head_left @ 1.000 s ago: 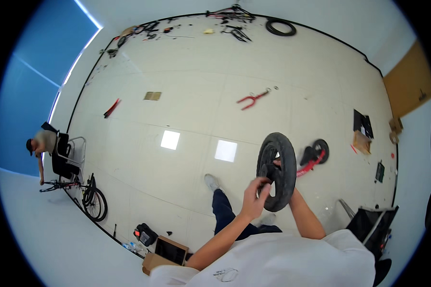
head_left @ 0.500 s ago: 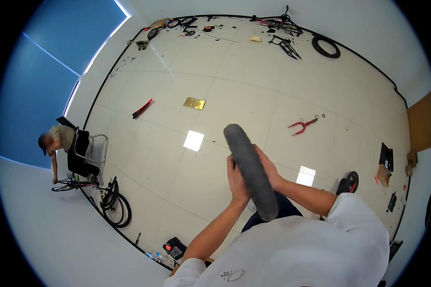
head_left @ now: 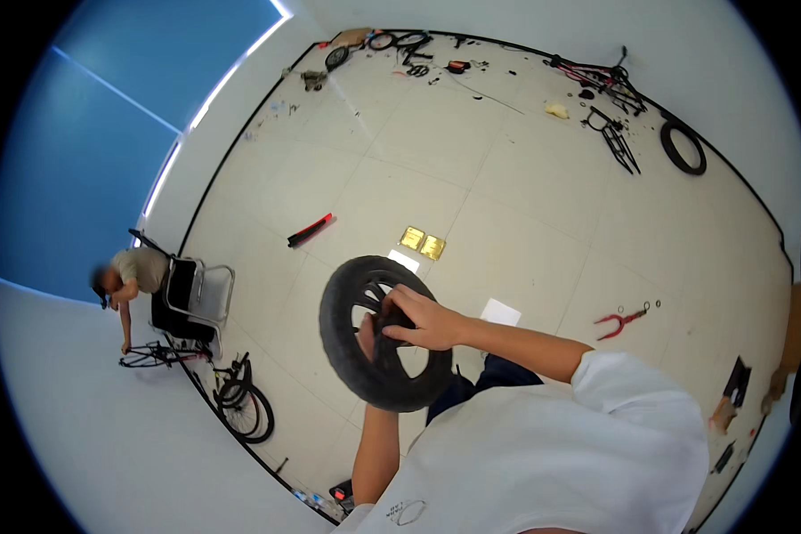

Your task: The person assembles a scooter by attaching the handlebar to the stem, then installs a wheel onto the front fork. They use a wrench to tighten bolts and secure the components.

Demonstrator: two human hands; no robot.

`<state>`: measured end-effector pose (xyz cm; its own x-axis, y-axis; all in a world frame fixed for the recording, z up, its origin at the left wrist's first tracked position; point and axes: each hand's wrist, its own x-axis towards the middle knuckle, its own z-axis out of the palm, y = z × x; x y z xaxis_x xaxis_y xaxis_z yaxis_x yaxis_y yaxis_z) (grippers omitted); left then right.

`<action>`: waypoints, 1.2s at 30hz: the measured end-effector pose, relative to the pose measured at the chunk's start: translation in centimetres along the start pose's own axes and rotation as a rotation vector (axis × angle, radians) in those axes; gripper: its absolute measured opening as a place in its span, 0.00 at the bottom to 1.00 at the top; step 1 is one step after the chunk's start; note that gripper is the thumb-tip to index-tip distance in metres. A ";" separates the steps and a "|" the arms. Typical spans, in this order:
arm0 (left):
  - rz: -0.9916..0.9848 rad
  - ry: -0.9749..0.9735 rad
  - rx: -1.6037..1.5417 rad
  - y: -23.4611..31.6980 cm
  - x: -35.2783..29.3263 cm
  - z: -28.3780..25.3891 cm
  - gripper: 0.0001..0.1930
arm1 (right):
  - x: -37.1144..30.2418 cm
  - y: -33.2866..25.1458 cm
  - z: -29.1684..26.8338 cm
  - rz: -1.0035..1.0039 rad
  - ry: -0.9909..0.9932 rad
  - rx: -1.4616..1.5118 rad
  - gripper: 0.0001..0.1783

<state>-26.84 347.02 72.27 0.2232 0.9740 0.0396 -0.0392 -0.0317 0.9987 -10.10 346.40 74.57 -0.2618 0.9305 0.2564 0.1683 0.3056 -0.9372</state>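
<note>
I hold up a small black wheel (head_left: 343, 360) with a thick tyre and dark spokes in front of my body, its face turned up toward me and slightly tilted. My right hand (head_left: 424, 319) reaches over the near face, thumb and fingers closed about the hub and spokes. Behind the wheel is my left hand (head_left: 367, 336), supporting it from the far side. Part of that hand shows through a gap between spokes; the tyre and spokes hide the rest.
On the tiled floor lie two gold square packets (head_left: 422, 242), a red-black strip (head_left: 310, 230) and a red fork (head_left: 620, 325) beside small rings. Bicycle frames (head_left: 601, 80) and a loose tyre (head_left: 683, 148) line the far wall. Someone sits on a chair (head_left: 209, 289) at left, by a bicycle (head_left: 247, 411).
The wheel has turned from edge-on to face-up and shifted left. My right hand has moved from the tyre's side to the hub; my left hand is now behind the wheel. The view has swung.
</note>
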 end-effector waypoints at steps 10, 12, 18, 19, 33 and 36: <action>0.304 0.115 0.374 -0.9 39.8 -4.1 0.15 | 37.9 12.6 -15.7 -0.005 -0.207 -0.211 0.25; 0.065 0.001 0.034 0.7 49.9 -4.0 0.13 | 46.0 16.1 -19.8 0.141 -0.078 -0.075 0.23; -0.108 -0.120 -0.145 5.0 79.1 -9.3 0.14 | 63.5 20.8 -42.4 0.047 0.833 0.259 0.26; -0.111 -0.148 -0.079 8.2 83.6 -8.6 0.15 | 66.0 20.9 -46.1 -0.014 1.000 0.302 0.24; -0.182 -0.041 -0.009 5.0 140.7 4.6 0.11 | 118.4 41.5 -62.4 0.328 0.535 0.377 0.15; -0.021 -0.180 -0.045 3.4 152.8 3.8 0.21 | 127.5 42.1 -67.7 0.133 0.218 -0.033 0.20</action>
<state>10.84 494.93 81.81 0.3945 0.9184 0.0282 -0.0759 0.0020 0.9971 27.97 491.63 83.85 -0.0242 0.9835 0.1793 0.2190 0.1802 -0.9589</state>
